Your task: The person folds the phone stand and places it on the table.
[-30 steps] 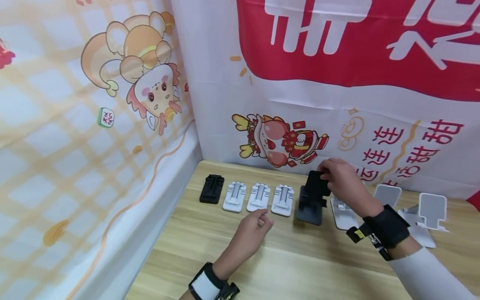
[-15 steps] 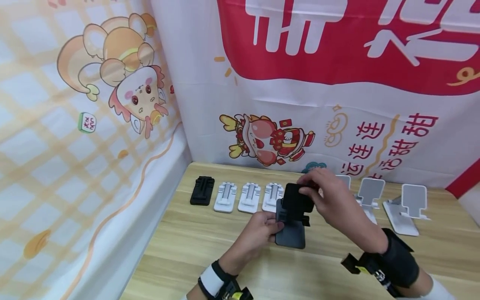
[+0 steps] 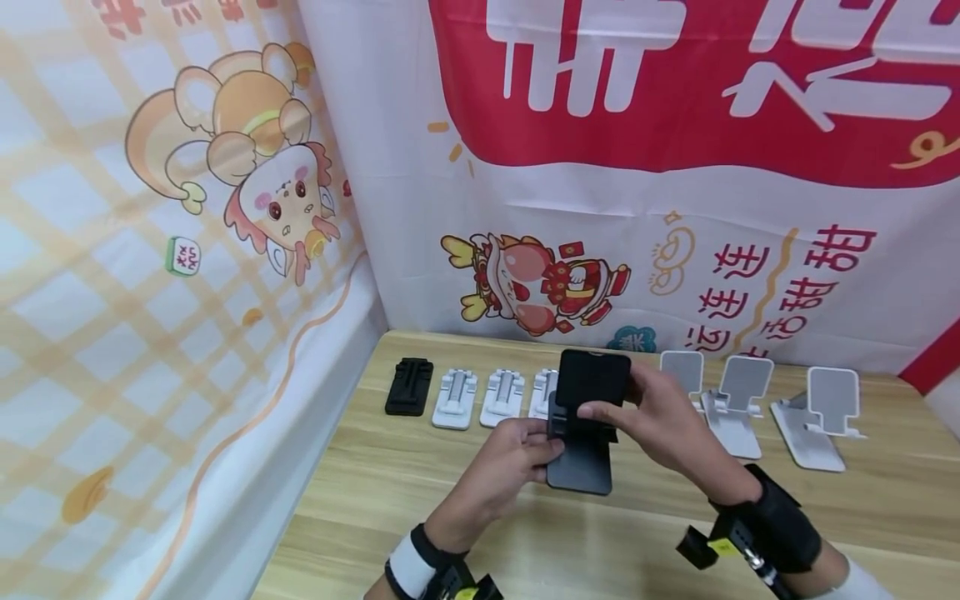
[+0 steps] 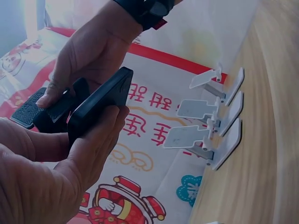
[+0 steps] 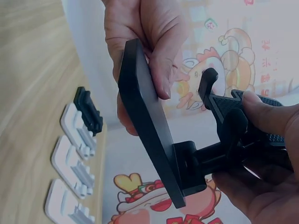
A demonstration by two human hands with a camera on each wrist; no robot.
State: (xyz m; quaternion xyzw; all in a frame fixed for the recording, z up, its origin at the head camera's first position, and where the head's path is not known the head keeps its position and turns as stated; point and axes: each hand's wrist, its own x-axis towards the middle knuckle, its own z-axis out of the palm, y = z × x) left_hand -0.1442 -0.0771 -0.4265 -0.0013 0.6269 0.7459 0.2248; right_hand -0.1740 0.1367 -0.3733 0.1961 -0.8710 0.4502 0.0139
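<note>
A black folding phone stand (image 3: 580, 467) is held up off the table between both hands, its backrest plate (image 3: 592, 379) tilted up from the base. My left hand (image 3: 510, 458) grips the base at its left edge, thumb on top. With the thumb on its face and fingers behind, my right hand (image 3: 660, 417) grips the backrest. In the right wrist view the hinged arm (image 5: 215, 158) shows between base (image 5: 149, 116) and backrest. The left wrist view shows the left fingers (image 4: 100, 135) along the underside of the base.
Left along the back lie a folded black stand (image 3: 408, 387) and several folded white stands (image 3: 454, 400). On the right several white stands (image 3: 742, 400) stand unfolded. Behind the wooden table (image 3: 420, 492) hangs a printed cloth (image 3: 390, 167), with another on the left.
The black stand has been lifted off the table and brought nearer. My left hand has taken hold of its base. The right thumb has moved down the face of the backrest.
</note>
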